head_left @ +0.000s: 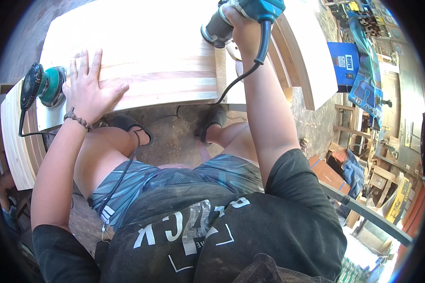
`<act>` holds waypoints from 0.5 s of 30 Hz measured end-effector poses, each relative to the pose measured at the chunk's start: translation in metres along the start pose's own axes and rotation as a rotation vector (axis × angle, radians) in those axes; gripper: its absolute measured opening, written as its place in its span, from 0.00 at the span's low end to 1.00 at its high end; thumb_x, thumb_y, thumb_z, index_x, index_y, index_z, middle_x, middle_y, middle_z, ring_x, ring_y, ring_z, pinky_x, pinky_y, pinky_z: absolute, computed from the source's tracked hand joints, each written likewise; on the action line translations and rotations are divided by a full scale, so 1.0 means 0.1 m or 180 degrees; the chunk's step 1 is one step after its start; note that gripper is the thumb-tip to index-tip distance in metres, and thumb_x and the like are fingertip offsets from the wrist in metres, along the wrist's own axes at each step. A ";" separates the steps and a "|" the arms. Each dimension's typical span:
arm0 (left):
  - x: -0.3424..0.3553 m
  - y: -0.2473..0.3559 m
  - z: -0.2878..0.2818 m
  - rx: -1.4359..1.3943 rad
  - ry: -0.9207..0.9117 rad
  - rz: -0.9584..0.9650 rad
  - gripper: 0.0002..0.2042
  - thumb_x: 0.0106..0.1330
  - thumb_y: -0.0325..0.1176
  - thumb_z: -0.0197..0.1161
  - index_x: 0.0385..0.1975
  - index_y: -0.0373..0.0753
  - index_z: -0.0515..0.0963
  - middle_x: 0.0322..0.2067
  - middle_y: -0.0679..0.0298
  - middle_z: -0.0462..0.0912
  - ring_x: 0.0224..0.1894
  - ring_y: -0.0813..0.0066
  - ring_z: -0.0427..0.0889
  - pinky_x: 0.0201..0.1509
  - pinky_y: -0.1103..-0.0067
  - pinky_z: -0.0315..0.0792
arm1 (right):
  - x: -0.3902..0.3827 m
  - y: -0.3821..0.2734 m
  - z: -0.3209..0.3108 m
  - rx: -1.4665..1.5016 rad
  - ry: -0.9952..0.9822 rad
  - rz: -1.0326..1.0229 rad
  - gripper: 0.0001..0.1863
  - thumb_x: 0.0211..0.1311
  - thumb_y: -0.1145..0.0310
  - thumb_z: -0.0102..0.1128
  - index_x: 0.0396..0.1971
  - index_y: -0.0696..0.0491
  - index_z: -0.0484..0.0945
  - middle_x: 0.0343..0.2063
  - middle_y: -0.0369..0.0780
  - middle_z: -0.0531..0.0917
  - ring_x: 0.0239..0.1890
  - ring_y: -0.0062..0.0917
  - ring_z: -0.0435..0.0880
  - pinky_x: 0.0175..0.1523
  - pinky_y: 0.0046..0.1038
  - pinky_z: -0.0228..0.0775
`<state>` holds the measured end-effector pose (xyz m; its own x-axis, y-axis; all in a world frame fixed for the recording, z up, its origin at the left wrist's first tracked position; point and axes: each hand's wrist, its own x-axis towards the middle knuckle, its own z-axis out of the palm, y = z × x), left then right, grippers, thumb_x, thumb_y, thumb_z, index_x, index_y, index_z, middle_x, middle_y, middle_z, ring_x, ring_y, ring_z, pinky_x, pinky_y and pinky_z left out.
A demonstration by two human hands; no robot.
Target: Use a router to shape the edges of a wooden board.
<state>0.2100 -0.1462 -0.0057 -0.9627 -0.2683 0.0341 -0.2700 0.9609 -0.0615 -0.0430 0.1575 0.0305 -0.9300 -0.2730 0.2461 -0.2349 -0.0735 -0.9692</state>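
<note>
My left hand (88, 87) lies flat with fingers spread on a pale wooden panel (170, 70) of glued strips. A beaded bracelet circles its wrist. My right hand (243, 33) is wrapped round a teal and grey corded trim router (217, 29) at the panel's right end. The router's base sits at the panel's edge; its cutter is hidden. From its rear the black cord runs down past my forearm and along the panel's near edge. Left of my left hand, a green and black orbital sander (49, 85) rests at the panel's left end.
Stacked boards (16, 137) stand at the left, and more wooden boards (293, 61) lie to the right. Beyond them is a blue machine box (343, 63). Cords hang near my legs; my feet are under the panel. Wood scraps and a brown box (329, 174) crowd the right side.
</note>
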 end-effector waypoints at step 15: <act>0.01 -0.06 0.11 -0.0237 0.0238 0.0150 0.56 0.59 0.76 0.68 0.85 0.54 0.57 0.84 0.48 0.54 0.85 0.34 0.50 0.80 0.39 0.58 | 0.28 -0.13 0.11 -0.0668 0.0280 -0.0678 0.14 0.58 0.77 0.71 0.45 0.60 0.85 0.39 0.42 0.89 0.41 0.30 0.91 0.47 0.35 0.84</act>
<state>0.2103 -0.1535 -0.0164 -0.9697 -0.2196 0.1072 -0.2199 0.9755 0.0094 -0.0624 0.1402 0.0504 -0.8723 -0.1879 0.4514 -0.4720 0.0822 -0.8778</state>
